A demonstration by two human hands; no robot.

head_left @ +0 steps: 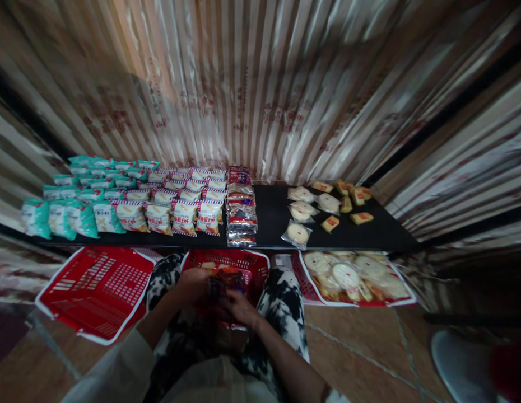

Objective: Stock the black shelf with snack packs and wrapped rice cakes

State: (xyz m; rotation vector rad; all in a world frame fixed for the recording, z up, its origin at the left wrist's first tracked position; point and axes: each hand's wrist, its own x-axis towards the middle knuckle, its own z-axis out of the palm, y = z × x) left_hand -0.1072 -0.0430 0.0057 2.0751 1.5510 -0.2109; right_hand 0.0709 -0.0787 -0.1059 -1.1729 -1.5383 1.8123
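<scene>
Over the red basket (254,260) between my knees, my left hand (195,284) is closed on a dark, shiny snack packet (216,288). My right hand (240,307) grips the lower right side of what looks like the same packet; the shade there hides whether there are several. More reddish wrappers (231,271) lie in the basket just behind my fingers. Up on the black shelf, a column of red and purple foil packets (241,210) stands in front of me, similar in colour to the one in my hands.
Rows of teal bags (82,218) and white striped snack bags (159,217) fill the shelf's left side. Round wrapped cakes (298,232) and small yellow packs (361,218) lie right. A tilted red basket (105,285) is at left; a filled basket (405,299) at right, near a stool (457,358).
</scene>
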